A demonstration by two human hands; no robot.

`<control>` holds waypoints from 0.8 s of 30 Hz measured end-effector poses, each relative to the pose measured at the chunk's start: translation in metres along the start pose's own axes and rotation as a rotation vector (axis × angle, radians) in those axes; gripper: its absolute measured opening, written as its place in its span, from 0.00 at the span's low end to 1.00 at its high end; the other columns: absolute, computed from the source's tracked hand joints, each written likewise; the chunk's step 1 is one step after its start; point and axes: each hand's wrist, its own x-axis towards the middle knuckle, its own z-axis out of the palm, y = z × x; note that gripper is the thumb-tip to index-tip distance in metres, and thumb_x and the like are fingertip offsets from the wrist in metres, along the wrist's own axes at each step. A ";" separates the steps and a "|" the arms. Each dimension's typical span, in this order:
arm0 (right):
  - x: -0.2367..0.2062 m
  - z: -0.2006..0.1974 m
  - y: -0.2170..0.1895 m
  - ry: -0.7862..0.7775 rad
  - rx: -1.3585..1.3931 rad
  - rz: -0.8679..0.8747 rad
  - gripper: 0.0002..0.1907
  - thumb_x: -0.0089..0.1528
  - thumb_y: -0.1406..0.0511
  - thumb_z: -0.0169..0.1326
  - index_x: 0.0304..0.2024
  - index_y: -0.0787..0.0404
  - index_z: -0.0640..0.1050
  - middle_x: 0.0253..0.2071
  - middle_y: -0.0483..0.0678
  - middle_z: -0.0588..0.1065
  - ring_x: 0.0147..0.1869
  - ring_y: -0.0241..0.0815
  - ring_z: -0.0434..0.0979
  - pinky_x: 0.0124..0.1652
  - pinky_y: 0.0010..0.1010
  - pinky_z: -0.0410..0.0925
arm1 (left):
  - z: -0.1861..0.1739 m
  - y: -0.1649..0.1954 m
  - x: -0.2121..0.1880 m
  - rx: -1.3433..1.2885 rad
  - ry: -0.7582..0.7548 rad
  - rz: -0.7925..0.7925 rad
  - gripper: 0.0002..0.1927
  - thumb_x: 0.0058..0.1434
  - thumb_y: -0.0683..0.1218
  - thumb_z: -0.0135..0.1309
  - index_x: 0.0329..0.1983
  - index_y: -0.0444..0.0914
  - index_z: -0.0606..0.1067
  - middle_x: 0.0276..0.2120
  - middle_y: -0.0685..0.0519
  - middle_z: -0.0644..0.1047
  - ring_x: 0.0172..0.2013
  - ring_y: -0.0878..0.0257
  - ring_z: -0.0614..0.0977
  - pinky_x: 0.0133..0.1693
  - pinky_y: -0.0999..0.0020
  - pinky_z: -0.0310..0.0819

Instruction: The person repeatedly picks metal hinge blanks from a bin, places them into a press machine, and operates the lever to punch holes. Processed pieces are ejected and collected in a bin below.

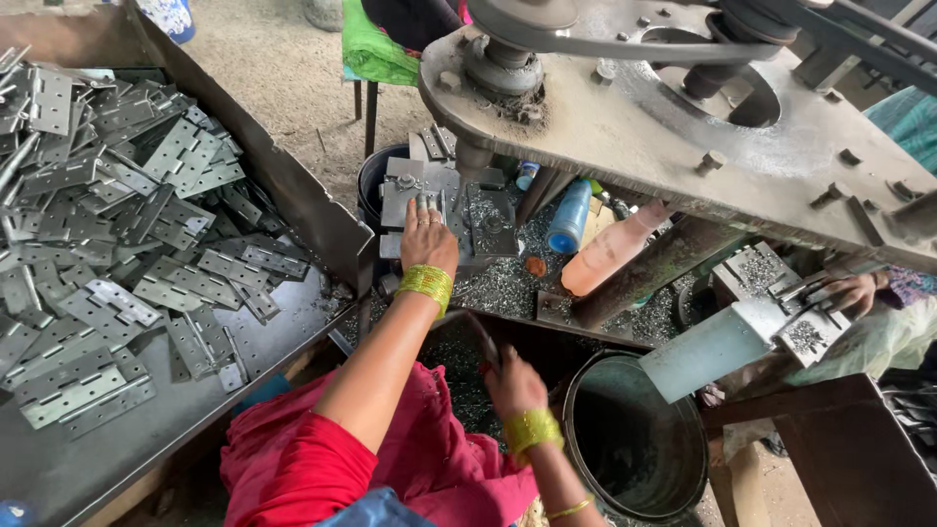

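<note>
Blue bottle (569, 217) and peach-pink bottle (615, 249) side by side beneath the steel machine plate (683, 146)

Left hand (427, 237) on drill-press fixture (444, 200), beside tray (293, 185) of metal hinges (107, 215).

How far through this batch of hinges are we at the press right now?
Done: cannot tell; no finished pile is clearly visible, though metal chips litter the press bed. In hand: the left hand holds a piece on the fixture under the spindle, while the right hand grips a red-tipped lever. Left: a big heap of hinges fills the tray.
</note>
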 end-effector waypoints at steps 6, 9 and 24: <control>-0.008 0.013 0.007 -0.036 0.037 0.050 0.24 0.60 0.49 0.54 0.49 0.58 0.76 0.37 0.60 0.81 0.45 0.62 0.81 0.44 0.51 0.73 | 0.010 -0.003 -0.016 -0.019 0.238 -0.009 0.25 0.70 0.47 0.40 0.63 0.28 0.75 0.68 0.40 0.67 0.72 0.49 0.60 0.74 0.52 0.36; 0.006 -0.002 0.005 -0.058 0.025 0.040 0.27 0.57 0.52 0.56 0.55 0.57 0.74 0.40 0.62 0.79 0.47 0.63 0.81 0.45 0.51 0.72 | -0.004 -0.004 -0.016 -0.087 -0.011 -0.021 0.22 0.70 0.46 0.39 0.58 0.31 0.76 0.71 0.42 0.63 0.73 0.47 0.57 0.73 0.52 0.34; 0.000 0.014 0.012 -0.094 0.099 0.114 0.24 0.56 0.51 0.58 0.49 0.56 0.76 0.39 0.61 0.79 0.47 0.64 0.79 0.45 0.52 0.71 | -0.039 -0.007 -0.021 -0.096 -0.141 -0.009 0.21 0.68 0.46 0.40 0.56 0.34 0.78 0.74 0.45 0.58 0.75 0.47 0.52 0.72 0.51 0.29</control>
